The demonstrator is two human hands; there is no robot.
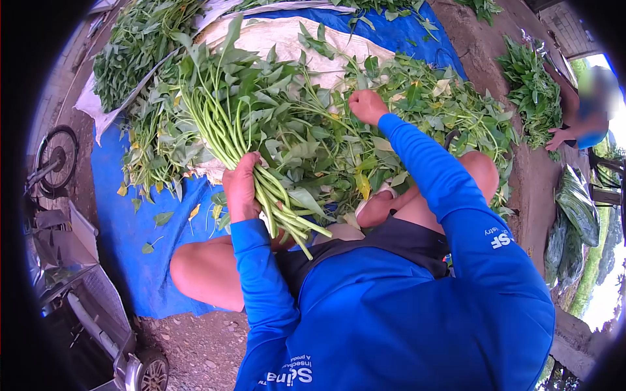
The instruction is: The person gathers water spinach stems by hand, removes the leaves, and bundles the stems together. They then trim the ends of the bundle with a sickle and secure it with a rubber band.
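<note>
My left hand (241, 186) is wrapped round a thick bunch of water spinach (215, 120). Its long pale-green stems stick out below the fist toward my lap, and the leaves fan out above it. My right hand (368, 106) is closed in a fist over a loose heap of water spinach (417, 98), at the heap's middle. Whatever its fingers hold, if anything, is hidden. Some leaves in the heap have turned yellow. The heap spreads in front of my crossed legs, partly on a pale sack (280, 40).
A blue tarp (140, 241) lies under the greens. Another leafy pile (130, 68) rests at the upper left. At the right, a person (580, 111) is beside more greens (531, 91). A wheel (57, 159) and part of a vehicle (98, 313) stand at the left.
</note>
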